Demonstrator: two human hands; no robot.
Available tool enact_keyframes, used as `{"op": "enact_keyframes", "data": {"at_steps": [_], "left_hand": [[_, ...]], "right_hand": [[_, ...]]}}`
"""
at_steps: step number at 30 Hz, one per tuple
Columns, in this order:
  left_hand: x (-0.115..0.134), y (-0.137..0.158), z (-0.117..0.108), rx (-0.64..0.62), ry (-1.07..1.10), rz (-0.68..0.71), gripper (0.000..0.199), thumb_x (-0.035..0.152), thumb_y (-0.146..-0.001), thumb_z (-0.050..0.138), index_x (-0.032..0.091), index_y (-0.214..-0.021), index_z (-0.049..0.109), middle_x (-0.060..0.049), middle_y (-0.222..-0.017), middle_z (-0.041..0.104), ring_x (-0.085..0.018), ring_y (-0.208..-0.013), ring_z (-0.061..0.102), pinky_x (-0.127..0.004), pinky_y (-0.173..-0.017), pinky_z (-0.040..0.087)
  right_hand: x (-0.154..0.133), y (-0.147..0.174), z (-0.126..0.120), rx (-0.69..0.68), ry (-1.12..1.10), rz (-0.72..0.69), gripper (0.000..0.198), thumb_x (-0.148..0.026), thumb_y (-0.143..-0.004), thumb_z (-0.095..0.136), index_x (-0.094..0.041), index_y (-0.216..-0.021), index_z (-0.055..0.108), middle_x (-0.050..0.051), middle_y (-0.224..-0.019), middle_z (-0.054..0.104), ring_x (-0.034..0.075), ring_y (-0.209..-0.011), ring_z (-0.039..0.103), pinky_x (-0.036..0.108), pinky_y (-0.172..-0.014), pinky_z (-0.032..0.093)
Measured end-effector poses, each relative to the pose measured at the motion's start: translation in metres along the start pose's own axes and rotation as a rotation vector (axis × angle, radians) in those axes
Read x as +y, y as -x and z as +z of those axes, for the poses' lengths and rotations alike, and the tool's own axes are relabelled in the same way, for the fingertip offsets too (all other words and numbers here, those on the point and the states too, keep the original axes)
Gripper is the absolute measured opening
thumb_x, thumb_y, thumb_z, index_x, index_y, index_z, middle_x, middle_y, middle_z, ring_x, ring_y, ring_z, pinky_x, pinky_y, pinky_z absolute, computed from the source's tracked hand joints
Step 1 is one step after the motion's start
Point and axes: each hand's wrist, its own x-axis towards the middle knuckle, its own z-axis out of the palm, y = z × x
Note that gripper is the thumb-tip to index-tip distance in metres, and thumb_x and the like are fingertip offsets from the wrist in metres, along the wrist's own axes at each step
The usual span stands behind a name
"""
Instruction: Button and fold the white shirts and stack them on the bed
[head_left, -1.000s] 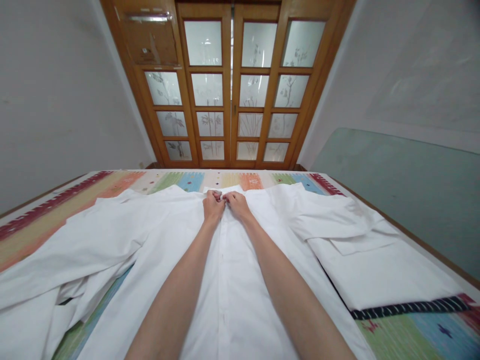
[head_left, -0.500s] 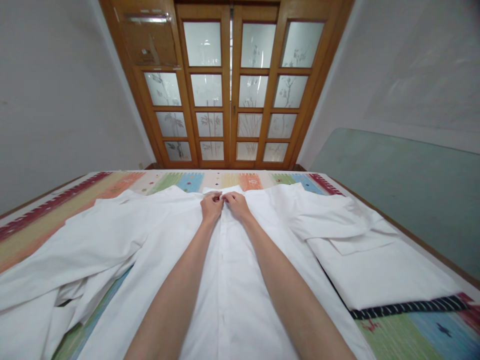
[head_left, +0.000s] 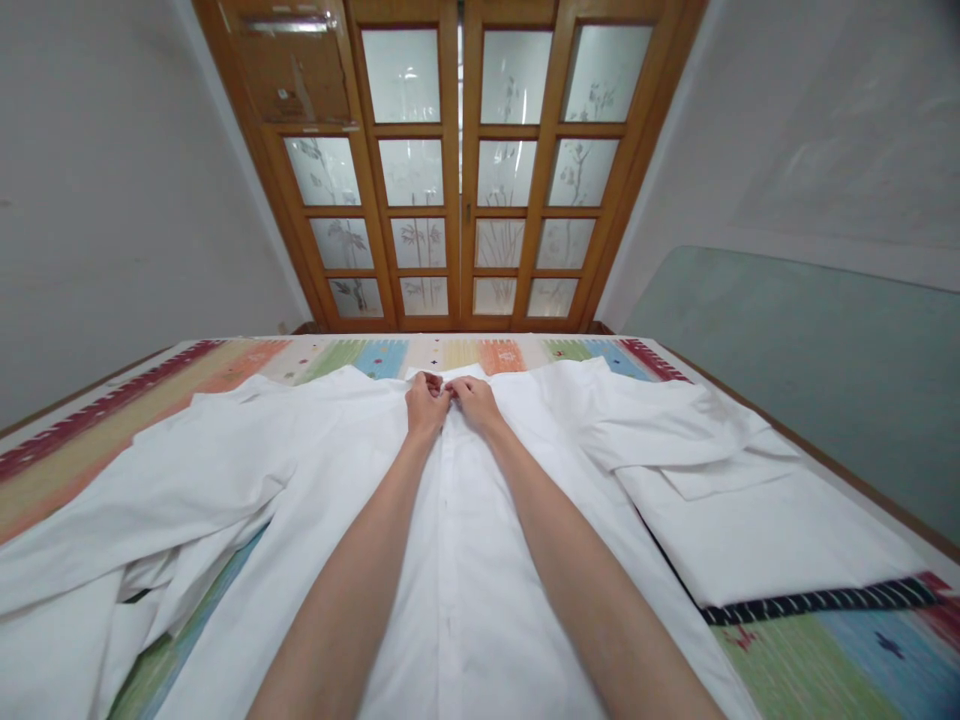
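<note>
A white button-front shirt [head_left: 352, 480] lies spread out face up, with its sleeves out to both sides. At the top of its front placket, just below the collar [head_left: 466, 372], both my hands meet. My left hand [head_left: 427, 402] is closed in a pinch on the shirt's front edge. Beside it, my right hand [head_left: 474, 402] pinches the same spot from the other side, fingertips nearly touching the left ones. The fingers hide whatever small part of the shirt is between them, so I cannot see a button there.
A colourful striped cloth [head_left: 847, 660] covers the surface underneath. Folded white fabric with a black-and-white striped edge [head_left: 825, 602] lies at the right, by the shirt's sleeve. A pale green panel [head_left: 787, 370] leans along the right wall. Wooden glass-paned doors [head_left: 461, 200] stand beyond the far edge.
My left hand has turned a little and its fingers have lifted slightly at the collar. My right hand stays pinched in nearly the same place. The view has tilted slightly.
</note>
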Motion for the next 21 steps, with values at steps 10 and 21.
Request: {"op": "enact_keyframes", "data": {"at_steps": [10, 21], "left_hand": [[0.0023, 0.0034, -0.0020, -0.054, -0.045, 0.045, 0.022, 0.015, -0.070, 0.062, 0.022, -0.080, 0.045, 0.004, -0.074, 0.058, -0.012, -0.067, 0.058, -0.025, -0.070, 0.045], [-0.0021, 0.0030, -0.0043, -0.061, -0.081, 0.056, 0.016, 0.013, -0.070, 0.060, 0.022, -0.080, 0.051, 0.004, -0.069, 0.061, -0.014, -0.066, 0.061, -0.026, -0.070, 0.047]], "right_hand": [[-0.0031, 0.0011, 0.0001, 0.001, 0.004, 0.026, 0.028, -0.020, -0.084, 0.047, -0.020, -0.078, 0.075, 0.002, -0.084, 0.074, 0.015, -0.084, 0.065, 0.025, -0.080, 0.045], [-0.0053, 0.0031, 0.0006, 0.031, 0.064, 0.026, 0.021, -0.018, -0.078, 0.053, -0.020, -0.074, 0.074, 0.001, -0.079, 0.074, 0.016, -0.079, 0.065, 0.025, -0.077, 0.047]]}}
